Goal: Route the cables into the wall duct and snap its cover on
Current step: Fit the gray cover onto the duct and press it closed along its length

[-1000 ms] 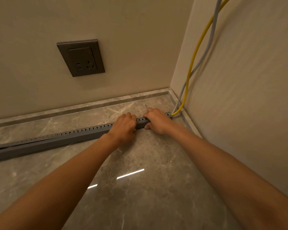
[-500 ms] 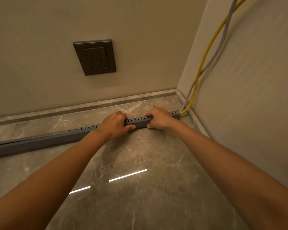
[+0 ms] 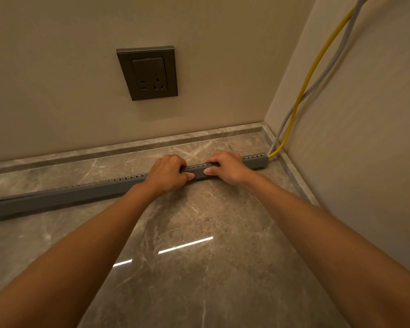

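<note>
Two bare forearms reach out across a polished marble surface (image 3: 199, 256) toward a long gray duct (image 3: 81, 197). The duct lies flat on the marble, a little way out from the back wall, and its right end butts up near the side wall.

The left hand (image 3: 168, 174) and the right hand (image 3: 225, 165) sit close together on the duct's right half. Each has its fingers curled over the top edge and its thumb against the front face, so both clamp the duct. Squeezing top and front at once with paired hands looks like the way to press a cover home section by section, probably working along its length.

The duct is a slim, square-edged plastic channel with a row of small slots along its upper edge. Whether the cover is fully seated cannot be told from here.

At the duct's right end a yellow cable (image 3: 316, 60) and a gray cable (image 3: 355, 13) run in after dropping down the side wall, so the routing appears done at that end.

Behind the duct a raised marble ledge (image 3: 128, 147) lines the back wall, where a dark socket (image 3: 147, 73) is mounted.
</note>
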A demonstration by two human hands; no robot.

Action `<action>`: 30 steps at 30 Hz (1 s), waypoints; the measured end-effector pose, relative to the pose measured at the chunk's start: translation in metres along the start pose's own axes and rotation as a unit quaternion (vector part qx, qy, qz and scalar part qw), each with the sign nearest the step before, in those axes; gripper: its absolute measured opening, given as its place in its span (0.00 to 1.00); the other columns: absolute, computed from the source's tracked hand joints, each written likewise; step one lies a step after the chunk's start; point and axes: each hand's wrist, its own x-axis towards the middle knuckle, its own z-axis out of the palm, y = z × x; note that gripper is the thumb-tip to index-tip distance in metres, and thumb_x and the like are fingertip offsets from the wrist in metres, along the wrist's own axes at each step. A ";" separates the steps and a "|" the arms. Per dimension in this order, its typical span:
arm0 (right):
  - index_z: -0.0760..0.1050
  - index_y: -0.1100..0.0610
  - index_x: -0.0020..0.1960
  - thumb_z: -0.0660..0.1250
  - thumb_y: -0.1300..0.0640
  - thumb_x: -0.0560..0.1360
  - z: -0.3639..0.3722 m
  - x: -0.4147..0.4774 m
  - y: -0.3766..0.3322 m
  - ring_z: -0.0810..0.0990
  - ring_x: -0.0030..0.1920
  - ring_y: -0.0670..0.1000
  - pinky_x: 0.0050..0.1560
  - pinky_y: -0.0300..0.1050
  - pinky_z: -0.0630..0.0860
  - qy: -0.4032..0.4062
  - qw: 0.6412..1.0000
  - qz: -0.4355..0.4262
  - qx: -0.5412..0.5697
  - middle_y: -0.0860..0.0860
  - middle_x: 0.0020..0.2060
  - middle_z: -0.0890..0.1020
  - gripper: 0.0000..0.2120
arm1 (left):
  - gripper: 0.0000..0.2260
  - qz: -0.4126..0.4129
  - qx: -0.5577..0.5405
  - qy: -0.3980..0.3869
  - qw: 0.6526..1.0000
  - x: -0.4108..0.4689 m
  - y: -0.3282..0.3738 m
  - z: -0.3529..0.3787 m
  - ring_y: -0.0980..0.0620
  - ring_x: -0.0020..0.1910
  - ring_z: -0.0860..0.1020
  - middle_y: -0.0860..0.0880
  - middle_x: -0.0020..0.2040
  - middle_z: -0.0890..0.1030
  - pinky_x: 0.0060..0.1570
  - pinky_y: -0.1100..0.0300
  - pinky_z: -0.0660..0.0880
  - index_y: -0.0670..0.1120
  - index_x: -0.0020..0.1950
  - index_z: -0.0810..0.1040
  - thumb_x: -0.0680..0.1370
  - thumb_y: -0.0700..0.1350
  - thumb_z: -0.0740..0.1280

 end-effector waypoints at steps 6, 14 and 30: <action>0.77 0.54 0.57 0.67 0.51 0.73 -0.005 0.001 -0.006 0.74 0.59 0.56 0.63 0.51 0.63 -0.028 0.999 0.010 -0.017 0.55 0.56 0.78 0.14 | 0.16 0.012 0.000 -0.070 0.997 0.004 -0.003 -0.011 0.44 0.52 0.76 0.40 0.55 0.79 0.47 0.54 0.70 0.40 0.57 0.76 0.73 0.48 0.70; 0.73 0.60 0.59 0.68 0.52 0.73 0.006 -0.002 -0.017 0.70 0.61 0.57 0.63 0.53 0.65 -0.011 0.993 -0.036 -0.113 0.56 0.58 0.73 0.18 | 0.16 0.037 0.153 -0.045 0.987 -0.009 -0.001 -0.005 0.42 0.58 0.74 0.40 0.60 0.75 0.53 0.52 0.71 0.39 0.60 0.71 0.76 0.46 0.65; 0.74 0.62 0.55 0.68 0.51 0.73 -0.002 0.005 -0.020 0.74 0.55 0.58 0.54 0.50 0.69 -0.016 0.972 -0.114 -0.203 0.58 0.56 0.76 0.17 | 0.17 -0.058 0.047 -0.017 0.997 -0.035 -0.034 -0.019 0.43 0.56 0.73 0.41 0.58 0.75 0.53 0.54 0.71 0.41 0.60 0.74 0.74 0.46 0.69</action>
